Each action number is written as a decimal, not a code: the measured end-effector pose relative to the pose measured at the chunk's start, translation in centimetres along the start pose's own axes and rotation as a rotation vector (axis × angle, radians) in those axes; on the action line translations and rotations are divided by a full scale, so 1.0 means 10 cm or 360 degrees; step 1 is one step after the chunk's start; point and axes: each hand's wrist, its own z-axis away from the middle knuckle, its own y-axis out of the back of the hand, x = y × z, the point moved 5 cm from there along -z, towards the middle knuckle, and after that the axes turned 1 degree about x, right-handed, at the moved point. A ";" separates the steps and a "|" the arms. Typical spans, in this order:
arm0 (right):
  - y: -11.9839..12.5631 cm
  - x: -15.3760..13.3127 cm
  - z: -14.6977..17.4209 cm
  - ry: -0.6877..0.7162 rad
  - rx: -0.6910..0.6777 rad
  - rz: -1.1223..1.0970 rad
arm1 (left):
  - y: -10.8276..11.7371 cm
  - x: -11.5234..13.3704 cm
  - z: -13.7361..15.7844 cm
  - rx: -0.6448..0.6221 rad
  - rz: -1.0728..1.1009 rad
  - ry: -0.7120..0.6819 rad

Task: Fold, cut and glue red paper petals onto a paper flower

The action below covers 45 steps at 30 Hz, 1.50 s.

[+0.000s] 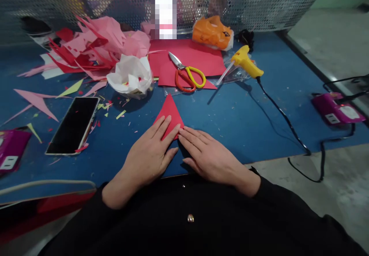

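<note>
A folded piece of red paper (170, 113) lies on the blue table near its front edge, its point facing away from me. My left hand (150, 148) rests flat with fingers stretched over the paper's left and lower part. At the paper's lower right edge, the fingertips of my right hand (209, 154) touch it, fingers extended and close to my left fingertips. Both hands cover the lower part of the paper. Scissors (184, 73) with one red and one yellow handle lie beyond, on larger red sheets (198, 60).
A yellow glue gun (246, 62) stands at right, its black cord running to a purple power strip (336, 108). A phone (73, 125) lies left amid paper scraps. Behind are a white paper-lined bowl (131, 77), a heap of pink paper (109, 40) and an orange packet (212, 32).
</note>
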 end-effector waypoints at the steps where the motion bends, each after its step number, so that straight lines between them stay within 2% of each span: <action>1: -0.01 -0.01 0.00 0.0002 -0.0006 0.0027 | 0.00 0.00 0.00 0.0010 0.0000 -0.0004; 5: -0.01 -0.01 -0.01 -0.0001 0.0007 0.0072 | 0.05 0.06 0.02 0.0055 -0.0047 0.0016; 9: 0.00 0.00 -0.02 -0.0010 0.0019 0.0058 | 0.07 0.22 0.15 0.0113 -0.0099 0.0026; 16: 0.00 0.01 0.02 -0.0007 0.0020 0.0048 | -0.04 0.42 0.28 0.0097 -0.0063 0.0046; 24: 0.00 0.01 0.04 0.0049 0.0036 0.0097 | -0.06 0.38 0.35 0.0141 -0.0005 0.0106; 31: 0.02 -0.02 0.04 0.0082 0.0057 0.0127 | 0.01 0.29 0.59 0.0224 -0.0096 0.0118; 39: 0.02 -0.03 0.04 0.0055 0.0070 0.0137 | 0.12 0.17 0.94 0.0368 -0.0282 0.0371; 45: 0.05 -0.10 0.00 0.0037 0.0118 0.0274 | 0.15 0.16 1.01 0.0507 -0.0298 0.0405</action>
